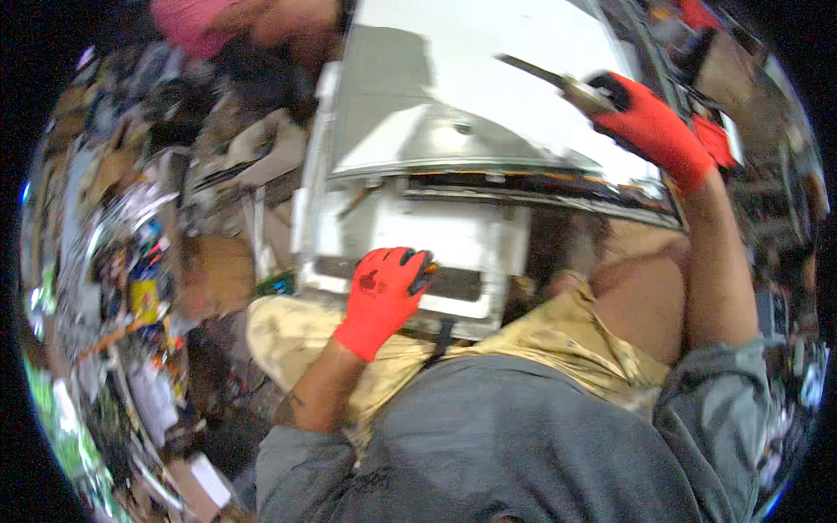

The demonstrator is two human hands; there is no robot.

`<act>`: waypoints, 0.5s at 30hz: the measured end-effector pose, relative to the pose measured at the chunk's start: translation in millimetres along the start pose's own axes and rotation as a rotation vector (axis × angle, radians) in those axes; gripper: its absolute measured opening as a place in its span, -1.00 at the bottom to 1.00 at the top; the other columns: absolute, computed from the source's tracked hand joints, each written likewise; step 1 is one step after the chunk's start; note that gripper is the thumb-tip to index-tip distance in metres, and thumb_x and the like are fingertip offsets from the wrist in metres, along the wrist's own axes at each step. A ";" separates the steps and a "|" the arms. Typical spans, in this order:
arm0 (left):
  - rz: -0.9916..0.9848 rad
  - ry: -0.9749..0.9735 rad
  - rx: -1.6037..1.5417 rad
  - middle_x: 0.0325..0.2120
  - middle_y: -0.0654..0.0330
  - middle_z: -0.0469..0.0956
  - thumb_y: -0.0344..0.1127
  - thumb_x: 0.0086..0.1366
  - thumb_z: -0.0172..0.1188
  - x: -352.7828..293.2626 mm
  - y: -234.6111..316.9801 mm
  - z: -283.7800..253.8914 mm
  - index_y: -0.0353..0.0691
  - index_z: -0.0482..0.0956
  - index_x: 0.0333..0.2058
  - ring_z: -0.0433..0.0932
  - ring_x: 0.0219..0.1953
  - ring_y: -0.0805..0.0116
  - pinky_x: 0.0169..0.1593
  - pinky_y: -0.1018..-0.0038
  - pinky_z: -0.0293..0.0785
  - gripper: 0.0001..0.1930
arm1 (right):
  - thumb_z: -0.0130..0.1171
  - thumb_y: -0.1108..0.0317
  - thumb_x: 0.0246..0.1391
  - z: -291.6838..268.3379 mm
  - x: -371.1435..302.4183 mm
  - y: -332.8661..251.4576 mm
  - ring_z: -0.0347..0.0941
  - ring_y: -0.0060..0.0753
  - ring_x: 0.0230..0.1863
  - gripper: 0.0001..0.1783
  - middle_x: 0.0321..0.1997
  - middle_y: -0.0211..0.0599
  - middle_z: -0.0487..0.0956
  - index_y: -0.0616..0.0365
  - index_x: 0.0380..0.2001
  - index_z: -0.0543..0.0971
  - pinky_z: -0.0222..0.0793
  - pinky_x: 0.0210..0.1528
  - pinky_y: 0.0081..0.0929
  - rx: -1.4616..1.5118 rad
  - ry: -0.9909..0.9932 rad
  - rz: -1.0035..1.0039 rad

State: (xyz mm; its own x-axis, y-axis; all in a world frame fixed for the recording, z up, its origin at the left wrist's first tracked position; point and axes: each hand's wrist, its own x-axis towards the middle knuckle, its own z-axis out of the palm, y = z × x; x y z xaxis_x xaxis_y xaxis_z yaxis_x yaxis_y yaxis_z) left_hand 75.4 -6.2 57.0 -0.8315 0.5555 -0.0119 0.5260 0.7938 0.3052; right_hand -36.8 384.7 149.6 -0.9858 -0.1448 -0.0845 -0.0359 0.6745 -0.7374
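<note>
My right hand [649,126], in a red glove with dark fingertips, is closed round a knife-like tool [545,78]. Its long, narrow dark blade points left over a large glossy white panel [497,83]. My left hand [386,292], gloved the same way, has its fingers curled in above a white frame [340,277] near my lap. A small orange bit shows at its fingertips; what it belongs to is hidden. Between the hands runs the panel's dark, trimmed near edge [532,185]. A thin, stick-like piece [359,199] lies near that edge, blurred.
Jumbled scrap and parts cover the ground at left, with a brown board [216,275] and a yellow item [146,301] among them. A person in a pink garment [196,24] is at the far left of the panel. More clutter [767,183] lies at right.
</note>
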 end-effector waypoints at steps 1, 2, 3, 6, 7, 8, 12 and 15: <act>-0.041 0.089 -0.010 -0.18 0.10 0.57 -0.30 0.03 0.34 -6.0 -5.2 -17.0 -0.12 0.56 -0.05 0.52 -0.10 0.04 0.01 0.18 0.42 -0.56 | 0.15 0.25 0.05 6.0 4.2 -4.1 0.39 -0.61 -0.35 -0.64 -0.38 -0.48 0.52 0.16 -0.08 0.52 0.36 -0.30 -0.55 -0.032 0.003 -0.023; -0.090 0.177 0.005 -0.20 0.10 0.57 -0.31 0.04 0.34 -17.9 -11.3 -36.7 -0.12 0.56 -0.05 0.53 -0.12 0.04 -0.01 0.18 0.43 -0.57 | 0.14 0.26 0.07 11.0 2.2 -3.7 0.36 -0.64 -0.32 -0.65 -0.37 -0.51 0.51 0.16 -0.08 0.52 0.34 -0.28 -0.57 -0.046 0.001 -0.060; -0.143 0.292 -0.026 -0.22 0.09 0.58 -0.32 0.05 0.34 -25.4 -15.3 -61.7 -0.12 0.57 -0.05 0.54 -0.14 0.03 -0.03 0.20 0.44 -0.58 | 0.14 0.32 0.07 11.6 0.3 -7.1 0.34 -0.64 -0.31 -0.68 -0.33 -0.50 0.50 0.16 -0.09 0.53 0.33 -0.25 -0.57 -0.019 -0.006 0.027; -0.362 0.605 -0.092 -0.20 0.07 0.59 -0.36 0.04 0.37 -54.1 -22.7 -91.7 -0.18 0.60 -0.10 0.56 -0.13 0.05 -0.01 0.26 0.45 -0.61 | 0.14 0.43 0.01 -2.1 -17.5 59.8 0.27 -0.71 -0.53 -0.48 -0.37 -0.52 0.47 0.02 0.11 0.42 0.22 -0.53 -0.66 0.050 0.068 0.130; -0.429 0.666 0.010 -0.18 0.04 0.58 -0.36 0.04 0.37 -80.3 -33.6 -97.4 -0.21 0.59 -0.09 0.55 -0.11 0.03 0.00 0.25 0.45 -0.60 | 0.14 0.43 -0.01 0.6 -21.7 61.3 0.28 -0.70 -0.55 -0.40 -0.36 -0.50 0.48 -0.02 0.18 0.39 0.22 -0.55 -0.65 0.019 0.075 0.198; -0.479 0.745 0.134 -0.16 0.02 0.58 -0.35 0.04 0.38 -110.6 -59.9 -121.8 -0.23 0.58 -0.08 0.55 -0.10 0.02 0.02 0.24 0.45 -0.59 | 0.15 0.43 -0.03 0.0 -19.9 56.1 0.28 -0.68 -0.58 -0.33 -0.34 -0.48 0.49 -0.07 0.24 0.36 0.23 -0.58 -0.64 0.017 0.088 0.245; -0.998 0.828 0.504 0.08 -0.25 0.37 -0.13 0.08 0.40 -257.8 -145.5 -118.4 -0.33 0.48 0.06 0.31 0.16 -0.21 0.24 0.08 0.24 -0.39 | 0.14 0.44 -0.02 8.0 -10.5 68.1 0.26 -0.71 -0.58 -0.36 -0.34 -0.49 0.47 -0.04 0.21 0.37 0.21 -0.58 -0.67 0.062 0.031 0.151; -1.202 0.764 0.605 0.13 -0.34 0.30 -0.04 0.09 0.38 -325.6 -191.1 -150.5 -0.32 0.47 0.08 0.28 0.20 -0.22 0.26 0.07 0.20 -0.35 | 0.14 0.45 -0.03 6.0 -5.2 65.5 0.25 -0.71 -0.60 -0.38 -0.36 -0.50 0.46 -0.01 0.19 0.38 0.20 -0.60 -0.67 0.059 0.034 0.113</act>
State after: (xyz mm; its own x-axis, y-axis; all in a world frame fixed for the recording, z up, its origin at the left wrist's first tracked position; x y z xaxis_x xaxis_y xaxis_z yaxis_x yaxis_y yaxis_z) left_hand 218.7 -376.0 145.9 -0.5941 -0.5664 0.5712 -0.6620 0.7476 0.0528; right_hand -33.0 425.3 97.7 -0.9880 -0.0455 -0.1475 0.0843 0.6415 -0.7625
